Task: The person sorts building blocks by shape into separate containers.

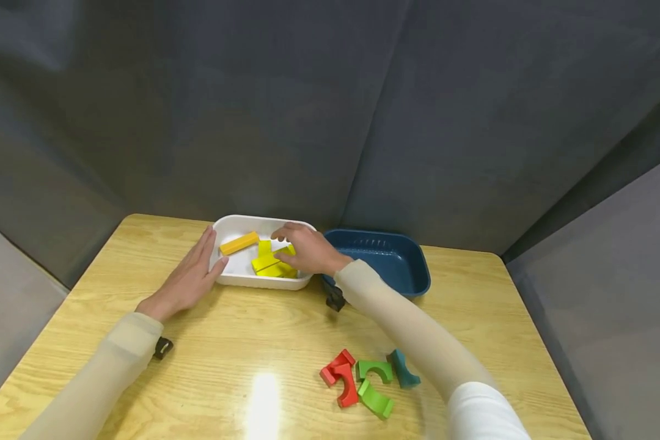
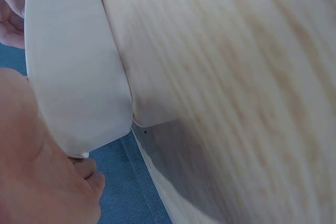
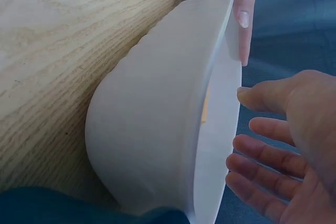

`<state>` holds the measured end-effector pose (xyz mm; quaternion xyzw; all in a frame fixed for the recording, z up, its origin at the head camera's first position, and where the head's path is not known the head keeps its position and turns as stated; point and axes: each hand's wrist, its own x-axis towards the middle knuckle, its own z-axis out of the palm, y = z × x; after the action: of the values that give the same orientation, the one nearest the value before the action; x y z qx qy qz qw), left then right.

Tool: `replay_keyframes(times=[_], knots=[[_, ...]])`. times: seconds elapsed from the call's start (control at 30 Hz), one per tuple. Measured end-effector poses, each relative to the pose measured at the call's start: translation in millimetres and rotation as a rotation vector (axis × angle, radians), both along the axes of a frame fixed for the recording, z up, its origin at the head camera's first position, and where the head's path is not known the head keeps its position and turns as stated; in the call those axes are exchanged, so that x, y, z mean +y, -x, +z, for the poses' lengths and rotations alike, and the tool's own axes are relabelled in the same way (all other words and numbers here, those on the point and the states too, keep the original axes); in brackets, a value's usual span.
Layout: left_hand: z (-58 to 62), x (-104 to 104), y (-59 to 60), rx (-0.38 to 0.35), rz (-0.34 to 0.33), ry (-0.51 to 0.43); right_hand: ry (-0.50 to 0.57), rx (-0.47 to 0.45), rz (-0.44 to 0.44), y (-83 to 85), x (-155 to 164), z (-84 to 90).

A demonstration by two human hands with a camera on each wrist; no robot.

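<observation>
A white tray (image 1: 253, 281) at the back of the table holds several yellow blocks (image 1: 265, 263) and one orange-yellow bar (image 1: 239, 243). My left hand (image 1: 184, 282) rests against the tray's left end, fingers extended along the rim and thumb over the front corner. Over the tray's right part hovers my right hand (image 1: 310, 250), just above the yellow blocks. In the right wrist view its fingers (image 3: 268, 153) are loosely bent and apart from the thumb, with nothing between them. The tray's wall hides most of its contents there.
A dark blue tray (image 1: 390, 266) stands right of the white one, partly behind the right forearm. Nearer the front lie red arch blocks (image 1: 348, 385), green arch blocks (image 1: 375, 400) and a teal curved block (image 1: 404, 370). Dark curtain (image 1: 264, 122) hangs behind the table.
</observation>
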<state>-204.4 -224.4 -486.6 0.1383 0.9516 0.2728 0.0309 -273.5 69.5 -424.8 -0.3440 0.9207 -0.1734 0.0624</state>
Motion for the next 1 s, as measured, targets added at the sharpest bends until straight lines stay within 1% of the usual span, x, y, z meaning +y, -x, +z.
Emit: replay_keyframes(times=[0.13, 0.33, 0.7, 1.0], knots=[[2.4, -0.5, 2.5, 0.012, 0.004, 0.003, 0.017, 0.027, 0.001, -6.4, 6.2, 6.4], [4.7, -0.9, 4.5, 0.01, 0.003, 0.01, 0.044, 0.064, 0.008, -19.0, 19.5, 14.3], [5.7, 0.3, 3.3, 0.015, -0.005, 0.004, 0.064, 0.128, 0.003, -44.1, 48.5, 20.9], [7.3, -1.2, 1.8, 0.017, -0.005, -0.005, 0.124, 0.159, -0.033, -56.5, 74.6, 19.8]])
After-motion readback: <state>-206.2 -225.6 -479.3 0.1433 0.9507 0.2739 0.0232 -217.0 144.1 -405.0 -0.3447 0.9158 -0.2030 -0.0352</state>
